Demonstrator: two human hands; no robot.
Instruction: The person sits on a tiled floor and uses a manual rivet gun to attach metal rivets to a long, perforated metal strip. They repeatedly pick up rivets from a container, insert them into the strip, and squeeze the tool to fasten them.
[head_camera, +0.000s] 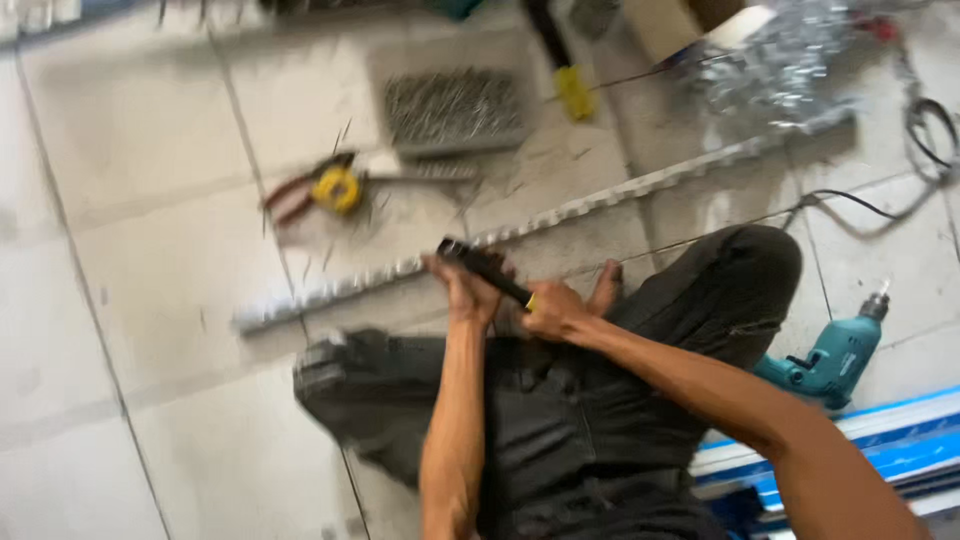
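Head view, looking down at a person seated on a tiled floor (150, 330) in dark trousers (560, 420); nearest the camera, both forearms reach forward over the lap; the right hand (553, 313) is closed in a full grip about the yellow-tipped lower end of a black-handled tool (485, 270), while the left hand (468, 290) is closed about the same tool nearer its middle, so that both hands hold it firmly; the tool's long axis runs from lower right to upper left, its free dark end projecting up and left beyond the left hand, which is therefore the hand nearer that end; just beyond the hands, and partly under them, lies a long perforated metal rail (560, 215), running from lower left to upper right across the tiles; whether the tool touches it cannot be told because of blur; to the right, near the knee, lies a teal power drill (830, 360); farther off lie red-handled pliers with a yellow tape measure (335, 188), then a tray of nails (455, 108).
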